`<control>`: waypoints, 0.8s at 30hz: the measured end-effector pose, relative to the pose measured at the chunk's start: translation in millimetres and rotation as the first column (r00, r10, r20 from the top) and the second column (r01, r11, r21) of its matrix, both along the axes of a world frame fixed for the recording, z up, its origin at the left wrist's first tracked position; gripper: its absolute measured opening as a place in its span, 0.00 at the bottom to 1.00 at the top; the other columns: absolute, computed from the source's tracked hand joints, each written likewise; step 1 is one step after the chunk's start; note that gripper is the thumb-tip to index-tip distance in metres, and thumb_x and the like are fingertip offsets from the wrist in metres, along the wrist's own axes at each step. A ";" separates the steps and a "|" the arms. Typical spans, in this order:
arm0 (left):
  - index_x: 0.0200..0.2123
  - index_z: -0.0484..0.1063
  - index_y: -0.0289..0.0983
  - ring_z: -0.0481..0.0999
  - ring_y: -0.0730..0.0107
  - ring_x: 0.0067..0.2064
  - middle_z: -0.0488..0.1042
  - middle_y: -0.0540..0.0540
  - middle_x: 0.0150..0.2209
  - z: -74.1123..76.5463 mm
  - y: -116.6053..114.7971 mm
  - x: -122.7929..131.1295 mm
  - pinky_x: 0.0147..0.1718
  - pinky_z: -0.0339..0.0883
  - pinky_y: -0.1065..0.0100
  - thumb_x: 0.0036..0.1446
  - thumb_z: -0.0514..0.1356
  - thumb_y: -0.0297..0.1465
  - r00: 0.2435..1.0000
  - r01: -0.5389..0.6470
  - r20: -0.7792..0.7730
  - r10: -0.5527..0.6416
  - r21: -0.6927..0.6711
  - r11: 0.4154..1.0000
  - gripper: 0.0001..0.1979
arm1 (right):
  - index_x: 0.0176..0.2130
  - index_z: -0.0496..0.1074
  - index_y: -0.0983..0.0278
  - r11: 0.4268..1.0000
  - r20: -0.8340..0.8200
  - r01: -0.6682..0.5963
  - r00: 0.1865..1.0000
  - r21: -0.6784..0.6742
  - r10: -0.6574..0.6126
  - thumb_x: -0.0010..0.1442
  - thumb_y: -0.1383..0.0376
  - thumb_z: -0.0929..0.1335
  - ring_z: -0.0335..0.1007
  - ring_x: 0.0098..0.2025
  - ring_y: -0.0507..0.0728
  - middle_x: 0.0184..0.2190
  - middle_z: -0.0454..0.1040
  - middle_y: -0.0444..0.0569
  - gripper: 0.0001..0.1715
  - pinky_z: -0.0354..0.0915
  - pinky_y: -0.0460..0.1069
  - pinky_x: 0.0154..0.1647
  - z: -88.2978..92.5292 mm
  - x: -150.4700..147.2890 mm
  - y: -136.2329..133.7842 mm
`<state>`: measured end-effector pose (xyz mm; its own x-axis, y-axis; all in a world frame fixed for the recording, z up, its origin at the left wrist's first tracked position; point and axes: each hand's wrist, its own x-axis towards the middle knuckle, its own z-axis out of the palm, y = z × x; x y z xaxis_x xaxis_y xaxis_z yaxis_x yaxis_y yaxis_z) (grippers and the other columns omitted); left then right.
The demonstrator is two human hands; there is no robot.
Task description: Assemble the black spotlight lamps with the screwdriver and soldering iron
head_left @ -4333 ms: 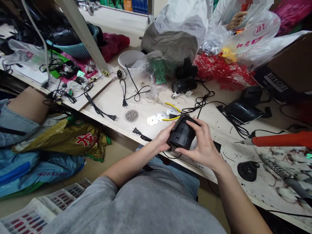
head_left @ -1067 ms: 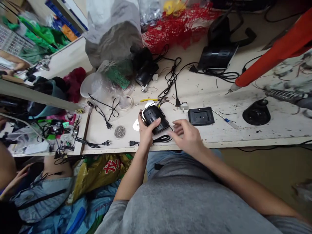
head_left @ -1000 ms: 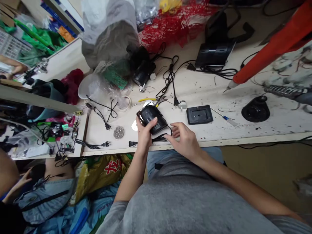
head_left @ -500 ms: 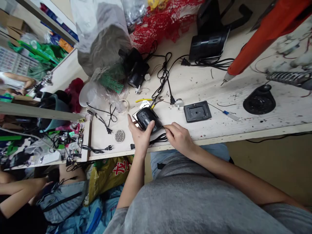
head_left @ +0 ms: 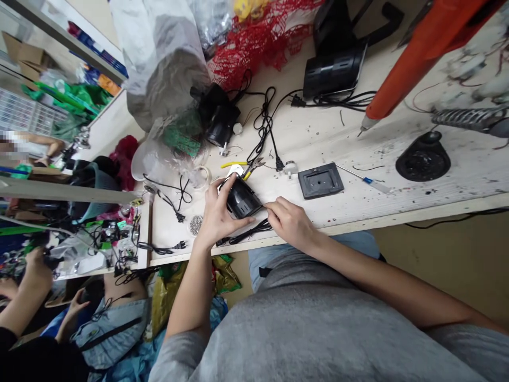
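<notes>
My left hand [head_left: 217, 217] curves around a black plastic housing [head_left: 243, 198] with a rounded, slotted shell, thumb along its near side and fingers over the far side. At the housing's right end, my right hand [head_left: 292, 223] pinches a thin dark cord, mostly hidden by the fingers. A bundled black power cord [head_left: 252, 231] lies below the housing at the table's front edge. Just behind stand yellow-handled pliers [head_left: 248, 172], partly covered. A round dish of small metal screws [head_left: 195, 225] sits left of my left hand.
A black rectangular base plate [head_left: 320, 181] and a screwdriver [head_left: 369, 183] lie to the right. An orange power screwdriver [head_left: 413, 69] hangs over the table, near a black teardrop-shaped base [head_left: 423, 157]. Another black housing [head_left: 334, 74] stands behind. A co-worker's arm [head_left: 29, 292] shows at left.
My left hand has shifted left and turned, its fingers now over the housing's far side. The housing has rotated slightly. My right hand keeps its pinch. The co-worker's hands have moved.
</notes>
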<state>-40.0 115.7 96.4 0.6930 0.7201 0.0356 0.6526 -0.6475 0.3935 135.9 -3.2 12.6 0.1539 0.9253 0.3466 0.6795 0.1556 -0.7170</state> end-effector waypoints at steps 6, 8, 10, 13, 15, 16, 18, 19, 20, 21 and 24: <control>0.67 0.59 0.44 0.65 0.44 0.64 0.63 0.39 0.59 -9.0 0.5 -0.5 0.62 0.62 0.46 0.42 0.73 0.51 0.997 -0.030 0.076 0.030 0.004 1.000 0.51 | 0.36 0.76 0.65 0.999 0.001 -0.022 1.000 -0.034 0.022 0.66 0.72 0.62 0.70 0.32 0.56 0.32 0.72 0.51 0.14 0.66 0.50 0.33 2.7 -1.1 6.1; 0.65 0.61 0.43 0.66 0.44 0.62 0.64 0.39 0.58 -10.9 -0.2 -0.1 0.62 0.63 0.46 0.41 0.73 0.52 0.995 -0.052 0.082 0.052 0.005 0.999 0.50 | 0.34 0.74 0.65 0.999 -0.010 -0.017 1.000 -0.043 0.017 0.66 0.72 0.62 0.69 0.31 0.56 0.31 0.72 0.51 0.13 0.64 0.49 0.32 3.1 -3.5 8.0; 0.65 0.62 0.42 0.66 0.44 0.62 0.64 0.39 0.57 -11.9 -1.1 -0.7 0.61 0.64 0.46 0.41 0.73 0.52 0.993 -0.081 0.086 0.082 -0.007 0.997 0.50 | 0.34 0.73 0.65 0.999 -0.023 -0.001 1.000 -0.053 0.000 0.65 0.72 0.61 0.69 0.32 0.56 0.31 0.73 0.51 0.13 0.63 0.49 0.32 3.9 -5.4 9.4; 0.65 0.61 0.43 0.66 0.46 0.62 0.64 0.39 0.58 -12.0 -1.8 -3.7 0.58 0.67 0.47 0.43 0.71 0.54 0.988 -0.105 0.108 0.113 -0.074 0.992 0.49 | 0.36 0.71 0.64 0.998 -0.046 0.021 0.999 -0.062 -0.024 0.65 0.72 0.60 0.69 0.33 0.57 0.31 0.73 0.51 0.12 0.62 0.50 0.33 6.1 -5.5 9.8; 0.66 0.60 0.43 0.66 0.46 0.63 0.63 0.38 0.60 -11.6 -1.7 -6.1 0.56 0.69 0.49 0.44 0.70 0.55 0.986 -0.114 0.111 0.127 -0.112 0.987 0.49 | 0.36 0.70 0.63 0.998 -0.057 0.022 0.998 -0.063 -0.026 0.64 0.72 0.60 0.69 0.32 0.57 0.31 0.73 0.50 0.11 0.62 0.50 0.34 8.1 -4.3 9.2; 0.66 0.60 0.44 0.66 0.46 0.63 0.63 0.38 0.61 -11.6 -1.6 -7.0 0.55 0.70 0.50 0.44 0.70 0.55 0.984 -0.120 0.115 0.135 -0.126 0.985 0.49 | 0.36 0.70 0.63 0.998 -0.060 0.021 0.998 -0.062 -0.025 0.64 0.72 0.60 0.69 0.32 0.57 0.31 0.73 0.50 0.11 0.61 0.50 0.34 9.0 -3.6 8.7; 0.66 0.60 0.43 0.65 0.45 0.64 0.63 0.38 0.62 -11.7 -1.4 -8.3 0.52 0.72 0.52 0.45 0.70 0.55 0.977 -0.131 0.146 0.155 -0.166 0.977 0.49 | 0.36 0.70 0.63 0.998 -0.060 0.019 0.998 -0.059 -0.022 0.64 0.72 0.60 0.68 0.32 0.56 0.30 0.72 0.49 0.11 0.60 0.49 0.34 10.1 -2.4 7.9; 0.66 0.61 0.44 0.65 0.45 0.64 0.64 0.38 0.62 -11.8 -1.2 -8.7 0.51 0.73 0.53 0.45 0.69 0.55 0.971 -0.129 0.173 0.163 -0.191 0.973 0.48 | 0.35 0.70 0.63 0.998 -0.057 0.018 0.998 -0.056 -0.022 0.64 0.72 0.60 0.68 0.32 0.56 0.30 0.72 0.49 0.11 0.60 0.49 0.33 10.2 -2.0 7.6; 0.66 0.62 0.44 0.66 0.44 0.63 0.65 0.38 0.62 -11.8 -0.8 -9.1 0.50 0.73 0.54 0.46 0.69 0.56 0.965 -0.119 0.205 0.164 -0.214 0.969 0.47 | 0.34 0.70 0.63 0.998 -0.053 0.018 0.998 -0.054 -0.021 0.63 0.73 0.60 0.68 0.31 0.56 0.29 0.71 0.49 0.11 0.59 0.49 0.32 9.9 -1.7 7.3; 0.66 0.62 0.44 0.67 0.45 0.63 0.66 0.38 0.62 -11.4 -0.1 -9.7 0.50 0.73 0.54 0.46 0.69 0.56 0.959 -0.103 0.235 0.158 -0.231 0.967 0.47 | 0.33 0.70 0.63 0.999 -0.047 0.018 0.999 -0.051 -0.021 0.63 0.73 0.61 0.67 0.30 0.56 0.29 0.71 0.49 0.11 0.59 0.49 0.32 9.3 -1.5 7.2; 0.65 0.64 0.45 0.69 0.44 0.62 0.67 0.39 0.61 -6.1 5.4 -14.0 0.55 0.69 0.52 0.44 0.70 0.56 0.949 -0.047 0.297 0.111 -0.215 0.976 0.47 | 0.32 0.69 0.63 0.999 -0.031 0.021 0.999 -0.042 -0.022 0.62 0.73 0.61 0.66 0.29 0.55 0.28 0.70 0.48 0.11 0.58 0.49 0.30 6.0 -0.6 7.1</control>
